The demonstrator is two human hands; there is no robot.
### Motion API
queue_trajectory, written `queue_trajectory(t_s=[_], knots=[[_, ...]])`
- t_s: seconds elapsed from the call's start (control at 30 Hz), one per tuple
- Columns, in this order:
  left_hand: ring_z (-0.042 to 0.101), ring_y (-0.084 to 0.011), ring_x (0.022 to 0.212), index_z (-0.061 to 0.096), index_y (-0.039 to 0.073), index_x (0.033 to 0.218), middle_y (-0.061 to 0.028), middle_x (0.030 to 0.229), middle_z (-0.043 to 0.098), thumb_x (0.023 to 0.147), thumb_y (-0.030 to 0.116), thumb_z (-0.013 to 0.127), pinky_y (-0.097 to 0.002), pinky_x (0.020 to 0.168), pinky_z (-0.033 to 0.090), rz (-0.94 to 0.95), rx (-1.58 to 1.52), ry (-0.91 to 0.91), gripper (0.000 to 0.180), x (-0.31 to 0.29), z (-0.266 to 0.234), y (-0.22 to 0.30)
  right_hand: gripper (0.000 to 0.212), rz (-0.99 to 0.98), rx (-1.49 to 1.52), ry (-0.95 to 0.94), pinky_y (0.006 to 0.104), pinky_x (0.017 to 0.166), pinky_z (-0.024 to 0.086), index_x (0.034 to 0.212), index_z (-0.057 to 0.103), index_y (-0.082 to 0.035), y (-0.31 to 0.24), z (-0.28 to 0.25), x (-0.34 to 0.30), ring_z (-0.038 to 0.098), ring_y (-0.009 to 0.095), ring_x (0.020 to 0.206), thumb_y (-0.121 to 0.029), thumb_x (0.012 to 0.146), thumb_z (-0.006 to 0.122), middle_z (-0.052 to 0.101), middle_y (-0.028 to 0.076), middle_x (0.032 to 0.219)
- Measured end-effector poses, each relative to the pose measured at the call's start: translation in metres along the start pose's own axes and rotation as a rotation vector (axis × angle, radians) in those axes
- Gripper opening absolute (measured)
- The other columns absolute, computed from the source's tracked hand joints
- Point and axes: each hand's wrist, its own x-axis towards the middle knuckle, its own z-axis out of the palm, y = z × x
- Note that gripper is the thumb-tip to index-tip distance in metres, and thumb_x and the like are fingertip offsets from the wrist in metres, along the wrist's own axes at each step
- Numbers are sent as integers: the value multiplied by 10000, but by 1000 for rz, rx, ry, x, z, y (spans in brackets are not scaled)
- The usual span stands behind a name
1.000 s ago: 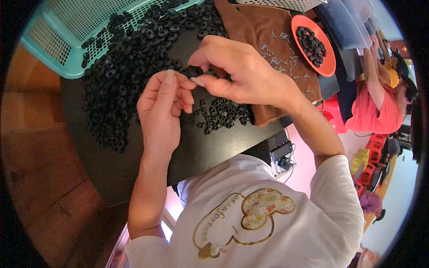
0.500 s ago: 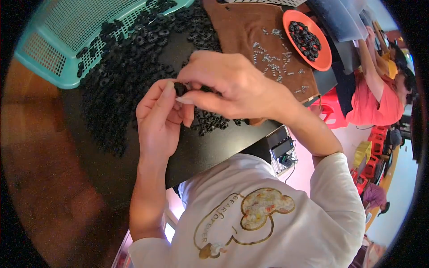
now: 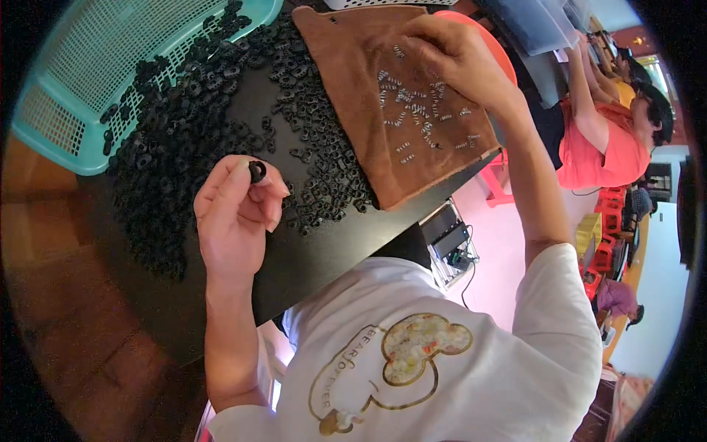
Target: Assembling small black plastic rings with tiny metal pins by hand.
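My left hand (image 3: 234, 214) is closed, with a small black ring-shaped plastic part (image 3: 257, 172) pinched between thumb and fingers, above the near side of the pile. My right hand (image 3: 464, 62) is over the far right of the brown cloth (image 3: 350, 81), beside the orange plate (image 3: 501, 46). Its fingers bend downward, and whether they hold anything is not visible. Small metal springs (image 3: 416, 110) lie scattered on the cloth below that hand. A large heap of black plastic parts (image 3: 177, 140) covers the left of the dark table, with smaller black pieces (image 3: 331, 173) alongside the cloth.
A green perforated basket (image 3: 81, 96) lies at the far left, with black parts on its rim. A clear plastic bin (image 3: 534, 26) stands at the far right. Beyond the table sits a person in a coral shirt (image 3: 600, 144). An electronic device (image 3: 448, 236) is by the table's near edge.
My hands have come apart. The right moved away to the far side of the cloth, covering part of the orange plate; the left kept a black part and shifted slightly left and nearer.
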Motion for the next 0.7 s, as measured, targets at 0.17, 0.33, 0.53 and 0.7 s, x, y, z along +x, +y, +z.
queue_trajectory(t_s=[0.17, 0.33, 0.53, 0.7], knots=[[515, -119, 553, 571, 12, 868, -123, 775, 627, 957, 190, 466, -235, 459, 387, -17, -4, 72, 225, -1, -2, 1, 159, -80, -256, -230, 388, 737, 475, 977, 605, 4, 27, -3, -13, 592, 350, 842, -72, 840, 579, 609, 170, 892], [513, -121, 558, 566, 19, 881, -126, 789, 619, 960, 194, 466, -235, 459, 382, -29, -19, 51, 217, -1, -5, -2, 132, -136, -288, -330, 391, 728, 447, 925, 583, 0, 24, 11, -16, 558, 328, 832, -110, 853, 586, 548, 142, 871], [512, -120, 558, 566, 22, 893, -126, 793, 616, 964, 195, 467, -232, 452, 376, -28, 1, 60, 212, -1, -6, -3, 170, -87, -477, -340, 426, 708, 478, 950, 600, -26, 20, 22, -14, 582, 344, 847, -136, 821, 592, 563, 138, 900], [509, -121, 546, 569, 27, 894, -129, 792, 619, 972, 198, 465, -232, 449, 372, -41, -36, 89, 215, -1, -6, -2, 166, -140, -469, -263, 417, 688, 470, 949, 594, -16, 23, 22, -14, 584, 339, 813, -85, 800, 571, 572, 148, 852]])
